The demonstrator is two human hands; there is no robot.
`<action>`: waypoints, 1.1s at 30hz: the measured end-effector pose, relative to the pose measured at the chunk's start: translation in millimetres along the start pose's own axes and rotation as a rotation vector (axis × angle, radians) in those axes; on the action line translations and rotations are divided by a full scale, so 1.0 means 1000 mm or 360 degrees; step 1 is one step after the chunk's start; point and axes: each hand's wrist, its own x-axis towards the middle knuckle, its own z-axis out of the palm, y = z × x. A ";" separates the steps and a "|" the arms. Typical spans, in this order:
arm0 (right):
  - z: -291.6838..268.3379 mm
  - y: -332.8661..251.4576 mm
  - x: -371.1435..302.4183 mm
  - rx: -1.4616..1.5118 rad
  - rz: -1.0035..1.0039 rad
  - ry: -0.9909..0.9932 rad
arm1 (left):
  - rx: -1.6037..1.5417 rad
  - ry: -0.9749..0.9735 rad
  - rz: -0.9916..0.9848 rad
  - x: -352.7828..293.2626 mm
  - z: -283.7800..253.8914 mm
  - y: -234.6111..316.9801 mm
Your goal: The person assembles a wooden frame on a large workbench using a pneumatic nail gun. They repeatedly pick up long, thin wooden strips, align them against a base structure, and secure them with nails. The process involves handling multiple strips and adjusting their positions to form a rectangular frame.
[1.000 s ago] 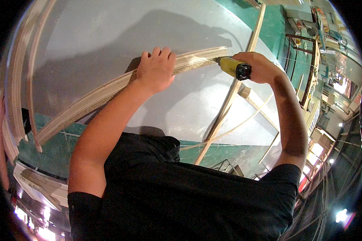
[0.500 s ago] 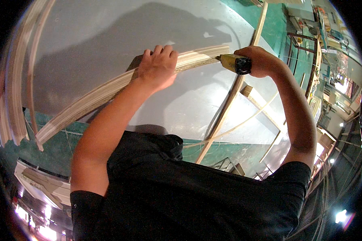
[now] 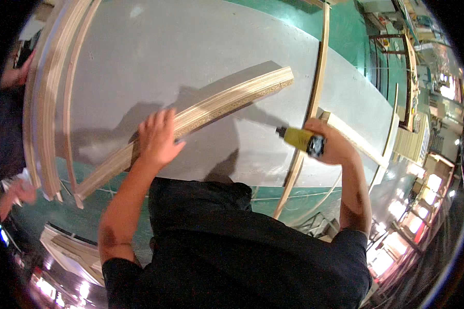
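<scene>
A curved strip of layered pale wood (image 3: 237,95) lies across the grey sheet (image 3: 201,51). My left hand (image 3: 159,138) is over the strip's middle, fingers stretched out across it and thumb apart on the near side; motion blurs it slightly. In my right hand (image 3: 332,144) is a yellow-and-black power drill (image 3: 300,139), its dark tip pointing left. The drill is apart from the strip, nearer to me than the strip's right end.
More long curved strips (image 3: 49,103) stand at the left, with another person's hand (image 3: 23,190) beside them. A narrow wooden batten (image 3: 317,77) crosses the sheet on the right. A shorter wooden piece (image 3: 353,135) lies beyond my right hand. Green floor (image 3: 345,33) shows around the sheet.
The drill has come away from the strip's right end and moved toward me. My left hand has shifted left along the strip, its fingers straighter. Another person's hands now show at the left.
</scene>
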 end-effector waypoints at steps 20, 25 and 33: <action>0.144 0.000 -0.032 0.0723 -0.0352 0.0036 | -0.0413 0.0102 0.0237 -0.021 0.008 -0.066; 0.150 -0.001 -0.034 0.0754 -0.0353 0.0159 | -0.0378 0.0078 0.0227 -0.029 0.033 -0.080; 0.147 -0.014 -0.016 0.0626 -0.0549 -0.0009 | -0.0043 0.0410 0.0128 -0.029 0.008 -0.084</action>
